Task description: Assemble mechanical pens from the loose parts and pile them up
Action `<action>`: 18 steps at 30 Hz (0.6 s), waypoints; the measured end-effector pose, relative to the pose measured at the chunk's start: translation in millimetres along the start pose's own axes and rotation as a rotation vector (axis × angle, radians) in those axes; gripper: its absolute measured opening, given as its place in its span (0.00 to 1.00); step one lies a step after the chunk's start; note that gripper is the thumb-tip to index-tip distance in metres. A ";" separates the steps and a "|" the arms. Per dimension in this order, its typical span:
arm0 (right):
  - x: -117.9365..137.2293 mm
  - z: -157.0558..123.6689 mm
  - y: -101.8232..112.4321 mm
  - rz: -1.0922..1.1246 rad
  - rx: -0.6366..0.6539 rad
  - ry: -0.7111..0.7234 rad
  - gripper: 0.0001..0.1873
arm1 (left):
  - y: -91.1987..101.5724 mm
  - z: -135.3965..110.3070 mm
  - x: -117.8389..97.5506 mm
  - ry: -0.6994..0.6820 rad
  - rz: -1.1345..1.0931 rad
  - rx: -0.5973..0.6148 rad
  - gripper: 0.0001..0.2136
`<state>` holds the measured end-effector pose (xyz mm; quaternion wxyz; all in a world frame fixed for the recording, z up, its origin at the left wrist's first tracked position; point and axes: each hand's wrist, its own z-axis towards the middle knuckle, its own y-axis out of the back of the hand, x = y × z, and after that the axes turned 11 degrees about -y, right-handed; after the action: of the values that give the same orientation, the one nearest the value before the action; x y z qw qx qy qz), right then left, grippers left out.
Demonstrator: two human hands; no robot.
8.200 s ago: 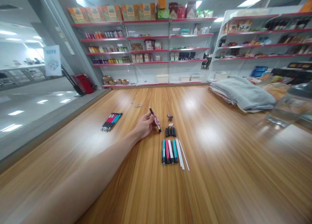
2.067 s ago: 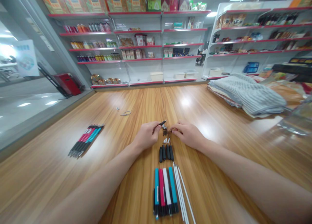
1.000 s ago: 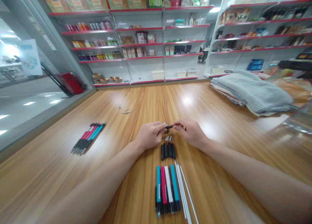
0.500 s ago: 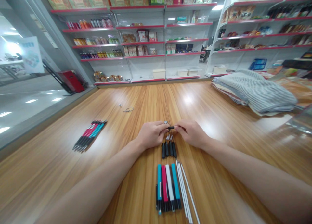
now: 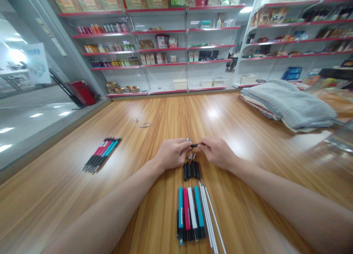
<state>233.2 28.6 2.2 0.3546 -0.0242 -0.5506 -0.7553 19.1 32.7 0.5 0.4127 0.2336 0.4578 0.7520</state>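
My left hand [image 5: 171,152] and my right hand [image 5: 217,151] meet over the wooden table [image 5: 248,143], fingers pinched together on a small black pen part [image 5: 194,145] held level between them. Just below the hands lie several short black pen tips [image 5: 191,170] and tiny white pieces [image 5: 192,156]. Nearer to me lies a row of pen barrels [image 5: 190,217] in teal, red and white, with thin white refills [image 5: 211,219] beside them on the right.
A bundle of assembled pens [image 5: 102,154] lies to the left. A small wire loop [image 5: 145,124] rests farther back. Folded striped cloth [image 5: 289,105] sits at the right. Shop shelves [image 5: 171,51] with goods stand behind the table.
Earlier only my left hand held a whole pen. My right hand has since come in, and both now pinch the small black part; over the last second they barely moved.
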 end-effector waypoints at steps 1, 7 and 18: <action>-0.3 0.1 0.1 -0.020 0.000 0.002 0.12 | -0.4 -0.1 0.0 -0.002 -0.001 0.000 0.12; -0.8 0.4 1.6 -0.049 0.013 0.017 0.15 | -1.6 -0.3 -0.3 -0.007 -0.002 0.007 0.11; 2.3 -1.7 1.7 -0.092 -0.021 -0.009 0.20 | 2.8 9.3 -4.5 -0.080 -0.069 -0.073 0.09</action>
<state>233.1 25.8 3.9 0.3168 -0.0063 -0.5449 -0.7764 27.3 32.9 7.4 0.4646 0.2325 0.4209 0.7436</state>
